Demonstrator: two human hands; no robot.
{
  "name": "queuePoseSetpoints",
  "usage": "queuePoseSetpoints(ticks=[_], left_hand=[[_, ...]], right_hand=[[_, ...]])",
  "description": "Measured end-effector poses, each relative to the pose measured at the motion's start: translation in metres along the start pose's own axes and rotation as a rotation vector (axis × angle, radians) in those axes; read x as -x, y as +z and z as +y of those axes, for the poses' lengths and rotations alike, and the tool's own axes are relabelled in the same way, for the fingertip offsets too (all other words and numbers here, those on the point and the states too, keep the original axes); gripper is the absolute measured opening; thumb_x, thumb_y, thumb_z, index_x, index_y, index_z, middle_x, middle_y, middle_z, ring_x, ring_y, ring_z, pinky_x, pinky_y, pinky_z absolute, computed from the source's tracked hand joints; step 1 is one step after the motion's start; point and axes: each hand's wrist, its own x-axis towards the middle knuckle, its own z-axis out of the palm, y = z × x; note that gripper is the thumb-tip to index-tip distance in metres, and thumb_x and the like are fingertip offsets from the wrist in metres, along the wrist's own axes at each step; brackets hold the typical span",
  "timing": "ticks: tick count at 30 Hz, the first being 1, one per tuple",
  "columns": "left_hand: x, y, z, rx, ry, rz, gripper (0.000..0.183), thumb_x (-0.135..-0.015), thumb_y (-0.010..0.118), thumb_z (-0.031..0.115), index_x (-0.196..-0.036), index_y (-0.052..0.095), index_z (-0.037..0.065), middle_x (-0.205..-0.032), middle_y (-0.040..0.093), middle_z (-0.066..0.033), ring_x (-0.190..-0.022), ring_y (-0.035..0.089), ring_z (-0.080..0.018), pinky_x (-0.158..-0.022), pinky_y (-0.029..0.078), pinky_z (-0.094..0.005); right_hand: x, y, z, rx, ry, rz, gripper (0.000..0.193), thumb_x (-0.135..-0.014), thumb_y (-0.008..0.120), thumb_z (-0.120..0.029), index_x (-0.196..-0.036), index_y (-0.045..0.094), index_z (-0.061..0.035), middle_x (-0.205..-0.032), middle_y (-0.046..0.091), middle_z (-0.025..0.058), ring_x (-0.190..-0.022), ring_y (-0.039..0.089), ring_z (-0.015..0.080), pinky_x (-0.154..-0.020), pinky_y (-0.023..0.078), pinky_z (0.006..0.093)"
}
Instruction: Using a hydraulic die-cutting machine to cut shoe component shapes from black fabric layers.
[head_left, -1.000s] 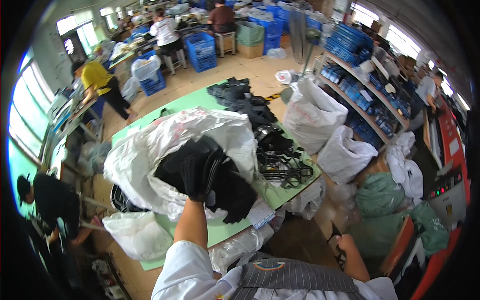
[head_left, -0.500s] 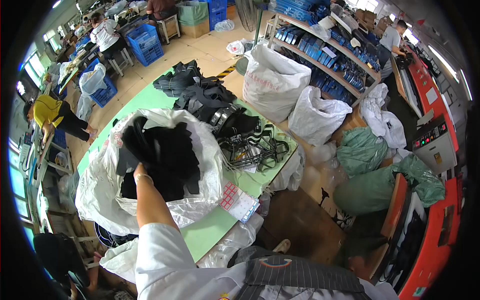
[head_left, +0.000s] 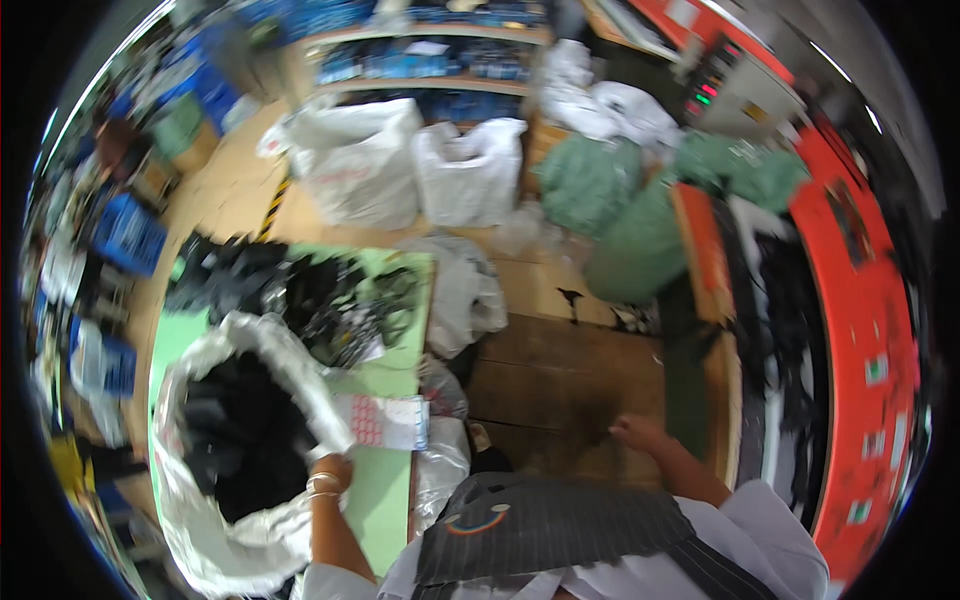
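Observation:
My left hand is at the right rim of a big white woven sack, its fingers curled; whether they pinch the rim or something else is hidden. Dark black pieces, apparently fabric, fill the sack, which stands open on a light green table. My right hand is off to the right, over the brown floor, blurred. Its fingers look closed, with nothing visible in them. A red-and-white printed card or packet lies on the table beside the sack.
Black strap bundles and tangled black straps cover the table's far end. Beyond stand white sacks, green sacks and shelves of blue items. A long red machine runs along my right.
My view has swung right. My left hand has left the black pieces inside the sack and is at its rim. My right hand shows more clearly, out over the floor.

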Motion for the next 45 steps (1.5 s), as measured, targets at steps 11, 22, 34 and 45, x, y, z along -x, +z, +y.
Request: queuePoseSetpoints(ticks=[11,22,34,45], left_hand=[[-0.188,-0.126,0.279,-0.777,0.786,0.294,0.041,-0.091,0.055,0.041,-0.119,0.063,0.012,-0.107,0.065,-0.0200,-0.099,0.064,-0.0274,-0.086,0.049,-0.0432],[0.215,-0.029,0.669,-0.094,1.755,-0.244,0.026,-0.083,0.063,0.016,-0.104,0.066,0.002,-0.090,0.066,-0.0166,-0.085,0.063,-0.0325,-0.076,0.050,-0.0381],[0.252,0.075,0.926,0.430,1.701,-0.291,0.024,-0.086,0.067,0.022,-0.093,0.069,0.000,-0.079,0.070,-0.0086,-0.072,0.063,-0.0134,-0.068,0.050,-0.0292],[0.210,0.153,1.137,0.927,0.731,-1.141,0.080,-0.083,0.065,0.020,-0.141,0.019,-0.012,-0.136,0.039,-0.0279,-0.113,0.055,-0.0367,-0.098,0.047,-0.0407]], right_hand=[[0.177,-0.032,-0.003,-0.567,-0.225,0.509,0.027,-0.089,0.059,-0.031,-0.100,0.063,-0.0071,-0.094,0.065,0.0165,-0.089,0.062,0.0365,-0.079,0.049,0.0450],[0.485,0.060,0.226,-0.475,0.937,1.376,0.028,-0.086,0.064,-0.028,-0.100,0.068,-0.0035,-0.101,0.066,0.0182,-0.098,0.062,0.0358,-0.086,0.049,0.0416],[0.553,0.095,0.402,-0.425,1.655,1.349,0.054,-0.084,0.065,-0.039,-0.117,0.059,0.0028,-0.117,0.059,0.0251,-0.114,0.055,0.0392,-0.097,0.044,0.0457],[0.549,0.073,0.461,-0.573,2.088,0.974,0.063,-0.084,0.064,-0.049,-0.125,0.054,-0.0018,-0.130,0.051,0.0184,-0.125,0.046,0.0347,-0.101,0.041,0.0462]])
